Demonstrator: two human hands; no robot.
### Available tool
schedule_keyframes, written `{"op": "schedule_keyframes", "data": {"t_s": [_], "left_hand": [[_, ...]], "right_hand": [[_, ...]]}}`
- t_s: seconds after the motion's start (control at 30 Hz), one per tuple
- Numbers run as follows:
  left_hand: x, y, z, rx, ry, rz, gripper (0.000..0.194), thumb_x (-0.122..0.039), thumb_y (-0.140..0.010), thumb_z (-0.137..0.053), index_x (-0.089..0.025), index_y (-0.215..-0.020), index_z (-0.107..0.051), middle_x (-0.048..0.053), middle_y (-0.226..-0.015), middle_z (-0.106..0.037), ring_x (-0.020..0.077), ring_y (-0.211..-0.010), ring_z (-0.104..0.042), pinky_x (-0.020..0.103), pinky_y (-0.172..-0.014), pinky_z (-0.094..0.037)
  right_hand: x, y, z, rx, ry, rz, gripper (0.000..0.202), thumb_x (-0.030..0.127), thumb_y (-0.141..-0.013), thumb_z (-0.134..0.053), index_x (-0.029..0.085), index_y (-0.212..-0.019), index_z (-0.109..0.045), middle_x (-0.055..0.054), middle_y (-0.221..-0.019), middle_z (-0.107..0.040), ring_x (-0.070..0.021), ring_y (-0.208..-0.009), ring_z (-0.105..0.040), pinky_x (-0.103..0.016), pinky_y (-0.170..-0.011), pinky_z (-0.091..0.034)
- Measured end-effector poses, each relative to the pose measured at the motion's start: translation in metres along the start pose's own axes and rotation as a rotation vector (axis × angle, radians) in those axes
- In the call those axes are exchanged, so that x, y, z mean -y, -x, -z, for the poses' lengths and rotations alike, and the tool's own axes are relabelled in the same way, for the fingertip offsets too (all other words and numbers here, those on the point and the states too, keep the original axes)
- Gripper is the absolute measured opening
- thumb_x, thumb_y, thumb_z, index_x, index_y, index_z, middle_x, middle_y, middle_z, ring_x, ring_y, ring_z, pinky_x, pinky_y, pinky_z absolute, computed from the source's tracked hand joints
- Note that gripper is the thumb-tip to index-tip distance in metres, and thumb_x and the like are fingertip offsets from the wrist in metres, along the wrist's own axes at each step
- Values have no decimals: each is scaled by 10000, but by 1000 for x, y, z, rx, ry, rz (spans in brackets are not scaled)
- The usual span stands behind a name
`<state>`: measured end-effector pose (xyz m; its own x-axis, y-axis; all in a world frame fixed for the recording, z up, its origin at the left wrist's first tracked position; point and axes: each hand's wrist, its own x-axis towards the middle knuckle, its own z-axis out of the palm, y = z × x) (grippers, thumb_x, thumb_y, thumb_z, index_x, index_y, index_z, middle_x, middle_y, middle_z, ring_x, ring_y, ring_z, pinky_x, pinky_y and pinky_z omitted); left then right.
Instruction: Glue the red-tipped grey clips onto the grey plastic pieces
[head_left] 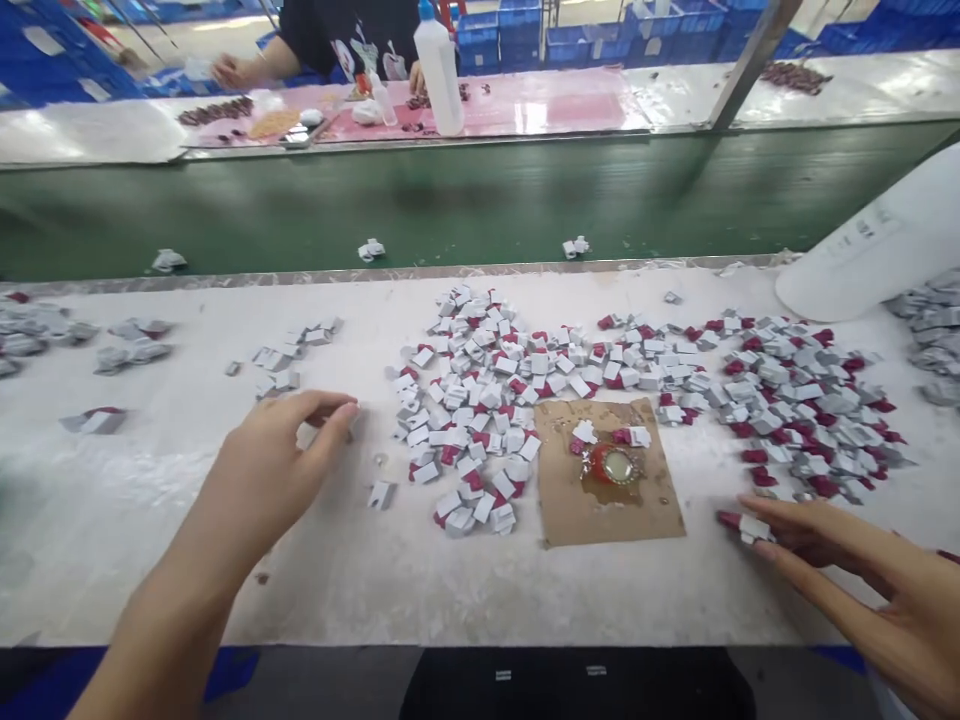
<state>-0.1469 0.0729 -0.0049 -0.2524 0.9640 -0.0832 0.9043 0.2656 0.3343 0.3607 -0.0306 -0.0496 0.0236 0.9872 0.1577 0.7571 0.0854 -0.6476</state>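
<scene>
At the right, my right hand (847, 570) pinches a small grey-and-maroon plastic piece (754, 528) between thumb and forefinger, just above the table. To the left, my left hand (289, 465) has thumb and forefinger closed together; whatever sits between the tips is too small to make out. Between my hands lies a brown cardboard square (562, 515). On it rests a round red-rimmed cap (616, 465) in a wet, clear puddle, with two grey-and-maroon pieces behind it. A big pile of grey-and-maroon pieces (480, 400) surrounds the cardboard's left and far sides.
More such pieces (810, 410) are heaped at the right, beside a large white bottle (870, 240). Loose grey parts (135, 350) lie at the left. A green belt (450, 200) crosses beyond the table. Across it, a person (345, 40) works near a white squeeze bottle (440, 80).
</scene>
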Motion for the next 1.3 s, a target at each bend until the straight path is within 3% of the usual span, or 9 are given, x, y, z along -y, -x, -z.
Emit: {"op": "schedule_keyframes", "data": {"t_s": [0.1,0.2,0.3,0.4,0.6,0.73,0.83,1.0,1.3], "left_hand": [[-3,15,-7,24,-14,-5,339,-484,-1046,-539,-269,-1061,-801,100,-1172,-874,366,-1138,-735,434,-1003,-570],[-10,23,-9,-26,-23,75,315,-479,-1013,-543,-270,-1082,-769,86,-1130,-866,339,-996,-728,430,-958,-574],[-18,21,-7,27,-16,197,321,-512,-1021,-517,-281,-1051,-739,59,-974,-822,310,-818,-684,390,-801,-550],[-23,11,-7,49,18,209,289,-504,-1014,-531,-280,-964,-708,59,-929,-802,309,-837,-688,355,-731,-493],[-26,-17,-13,18,85,214,232,-459,-996,-581,-269,-962,-709,55,-877,-815,329,-963,-751,379,-831,-478],[-26,-16,-13,9,95,202,267,-462,-1019,-518,-269,-946,-687,67,-864,-804,335,-944,-759,415,-869,-511],[-18,-2,-13,-39,101,152,304,-431,-1012,-485,-261,-1110,-717,91,-1043,-822,328,-1003,-759,428,-901,-554],[1,19,-18,-125,149,-170,280,-387,-1023,-608,-263,-1237,-741,107,-1438,-750,276,-1028,-741,417,-947,-610],[-1,15,-20,-95,42,-155,302,-422,-1130,-590,-191,-1282,-714,89,-1204,-757,270,-1069,-721,387,-1055,-585]], "right_hand": [[17,-7,-1,56,-2,51,267,613,-1015,-877,391,-1135,-965,-3,-1020,-946,-243,-744,-909,-227,-612,-725],[43,-13,-14,-63,-109,-27,182,485,-1030,-900,387,-1176,-946,4,-1041,-941,-239,-830,-918,-238,-715,-752],[67,-19,-32,-66,-225,-54,175,418,-1051,-884,389,-1214,-942,3,-1090,-931,-238,-944,-912,-270,-812,-763],[79,-24,-46,-13,-291,-67,178,413,-1065,-878,383,-1227,-945,2,-1140,-932,-244,-1002,-908,-307,-871,-767],[83,-28,-53,8,-318,-75,195,404,-1075,-871,372,-1254,-942,-3,-1207,-935,-256,-1056,-908,-331,-891,-765],[86,-27,-53,-1,-311,-66,177,390,-1075,-870,380,-1236,-943,9,-1184,-938,-250,-1044,-911,-324,-905,-767],[86,-25,-54,-14,-275,-45,160,407,-1075,-869,402,-1217,-944,27,-1173,-940,-242,-1034,-914,-310,-916,-761],[83,-24,-58,-52,-250,-20,159,425,-1068,-877,425,-1214,-941,33,-1157,-938,-251,-1033,-913,-340,-946,-761],[90,-28,-59,-13,-308,-3,169,321,-1101,-840,362,-1228,-944,-17,-1204,-933,-273,-1072,-903,-383,-937,-762]]}}
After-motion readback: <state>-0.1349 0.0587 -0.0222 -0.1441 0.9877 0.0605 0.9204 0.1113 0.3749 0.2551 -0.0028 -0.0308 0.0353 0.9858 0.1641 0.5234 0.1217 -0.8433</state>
